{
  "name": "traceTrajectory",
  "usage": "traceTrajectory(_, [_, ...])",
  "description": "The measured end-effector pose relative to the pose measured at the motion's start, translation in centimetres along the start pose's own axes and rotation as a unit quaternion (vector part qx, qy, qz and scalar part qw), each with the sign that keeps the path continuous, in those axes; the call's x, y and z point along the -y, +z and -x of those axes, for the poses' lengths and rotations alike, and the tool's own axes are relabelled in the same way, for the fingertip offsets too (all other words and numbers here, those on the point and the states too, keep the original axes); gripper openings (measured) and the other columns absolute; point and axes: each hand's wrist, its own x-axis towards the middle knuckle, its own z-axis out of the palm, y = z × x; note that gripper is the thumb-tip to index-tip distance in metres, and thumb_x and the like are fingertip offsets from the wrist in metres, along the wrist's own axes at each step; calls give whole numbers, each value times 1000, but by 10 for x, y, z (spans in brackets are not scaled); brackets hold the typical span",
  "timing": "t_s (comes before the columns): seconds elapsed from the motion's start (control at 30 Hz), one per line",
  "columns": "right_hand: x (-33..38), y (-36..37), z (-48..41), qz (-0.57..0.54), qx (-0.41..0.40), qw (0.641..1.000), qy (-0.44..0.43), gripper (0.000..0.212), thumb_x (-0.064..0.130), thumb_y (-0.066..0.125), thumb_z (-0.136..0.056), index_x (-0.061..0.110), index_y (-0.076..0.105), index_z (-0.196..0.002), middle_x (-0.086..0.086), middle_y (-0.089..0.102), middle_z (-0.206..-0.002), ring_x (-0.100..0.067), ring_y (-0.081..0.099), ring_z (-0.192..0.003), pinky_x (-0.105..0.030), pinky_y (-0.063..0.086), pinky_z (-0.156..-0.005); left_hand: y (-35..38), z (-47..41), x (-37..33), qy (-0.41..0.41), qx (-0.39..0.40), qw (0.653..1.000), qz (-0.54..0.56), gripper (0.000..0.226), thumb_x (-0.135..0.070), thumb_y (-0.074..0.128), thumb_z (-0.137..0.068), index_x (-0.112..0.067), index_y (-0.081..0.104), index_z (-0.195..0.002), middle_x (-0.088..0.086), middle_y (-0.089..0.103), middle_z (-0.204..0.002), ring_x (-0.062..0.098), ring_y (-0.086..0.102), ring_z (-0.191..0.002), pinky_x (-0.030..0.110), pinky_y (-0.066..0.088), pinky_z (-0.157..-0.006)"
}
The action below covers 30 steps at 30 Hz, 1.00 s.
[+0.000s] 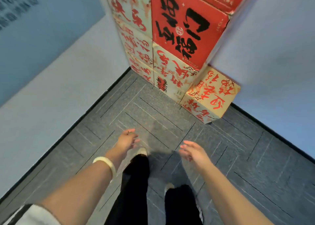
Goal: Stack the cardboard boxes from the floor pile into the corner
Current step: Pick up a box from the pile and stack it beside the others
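Well ahead of left grip [127,140] and right grip [193,151], box stack [185,30] stands.

Cool, even indoor light, fairly bright, no glare. Soft shadow pools on the carpet [158,154] by the feet. Motion blur smears the left hand [127,139], the right hand [192,150] and the wall lettering [15,8]. Wide-angle lens bends wall lines toward the edges.

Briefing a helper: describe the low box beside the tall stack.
A tall stack of printed cardboard boxes fills the corner. At its right foot, on the grey carpet, stands one tan, red-lettered cardboard box. Unlike its neighbours, nothing sits on it.
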Motion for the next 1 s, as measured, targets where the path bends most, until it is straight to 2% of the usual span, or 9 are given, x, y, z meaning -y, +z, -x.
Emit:
traceTrajectory(0.13, [-9, 36, 64, 56, 67, 996, -30, 30, 7, 58, -90, 10, 55, -120, -10, 65, -108, -21, 64, -96, -28, 51, -82, -65, 81, 21, 34, -64, 994, 86, 24, -6, 44, -95, -13, 48, -118, 6, 59, -101, 13, 59, -73, 26, 43, -63])
traceTrajectory(0.2, [-17, 55, 93, 107, 110, 987, -44, 27, 8, 57, -91, 11, 55, -118, -9, 64, -104, -19, 64, -88, -27, 50, -81, -88, 130, 44, 50, -98, 986, 127, 21, -8, 42, -97, -16, 46, -116, 7, 57, -103, 12, 58, -71, 24, 42, -63])
traceTrajectory(0.37, [-51, 108, 175, 242, 210, 944, -73, 26, 9, 55, -91, 14, 53, -117, -6, 64, -98, -14, 62, -79, -24, 49, -71, -134, 256, 143, 49, -157, 954, 251, 24, -6, 41, -96, -16, 45, -118, 0, 57, -87, 11, 61, -66, 25, 41, -66])
traceTrajectory(0.47, [-75, 156, 225, 321, 260, 905, -102, 30, 7, 57, -90, 13, 53, -119, -2, 64, -89, -14, 63, -78, -20, 49, -60, -167, 319, 209, 47, -214, 912, 348, 20, -5, 41, -96, -14, 45, -113, 2, 57, -83, 14, 58, -67, 26, 42, -65])
traceTrajectory(0.57, [-113, 209, 280, 397, 311, 853, -130, 31, 4, 59, -88, 10, 53, -118, -6, 62, -90, -14, 62, -74, -16, 45, -49, -198, 379, 287, 46, -259, 874, 409, 21, -5, 42, -96, -13, 47, -115, 2, 57, -84, 12, 59, -63, 20, 43, -54])
traceTrajectory(0.63, [-144, 241, 318, 430, 343, 823, -140, 27, 4, 60, -87, 13, 55, -112, -8, 64, -94, -13, 63, -73, -17, 46, -51, -220, 413, 345, 42, -292, 837, 460, 26, -5, 42, -96, -11, 47, -121, 3, 58, -86, 15, 57, -69, 19, 44, -50])
traceTrajectory(0.8, [-249, 317, 411, 510, 418, 736, -154, 25, 9, 61, -87, 19, 58, -109, -3, 69, -93, -15, 64, -76, -24, 48, -62, -269, 500, 490, 26, -360, 746, 560, 33, -6, 41, -96, -4, 45, -129, 7, 58, -90, 20, 57, -76, 30, 41, -68])
traceTrajectory(0.9, [-337, 361, 469, 545, 453, 687, -159, 23, 12, 63, -86, 23, 60, -106, -2, 70, -98, -15, 65, -83, -26, 49, -66, -299, 559, 573, 36, -399, 700, 592, 33, -5, 42, -96, -5, 45, -129, 6, 59, -89, 19, 58, -75, 28, 41, -64])
traceTrajectory(1.0, [-447, 397, 536, 571, 494, 639, -144, 19, 10, 62, -87, 24, 60, -100, -2, 68, -94, -14, 64, -79, -23, 47, -61, -329, 621, 665, 37, -448, 648, 615, 33, -4, 41, -96, -5, 45, -129, 5, 59, -86, 19, 58, -73, 28, 44, -58])
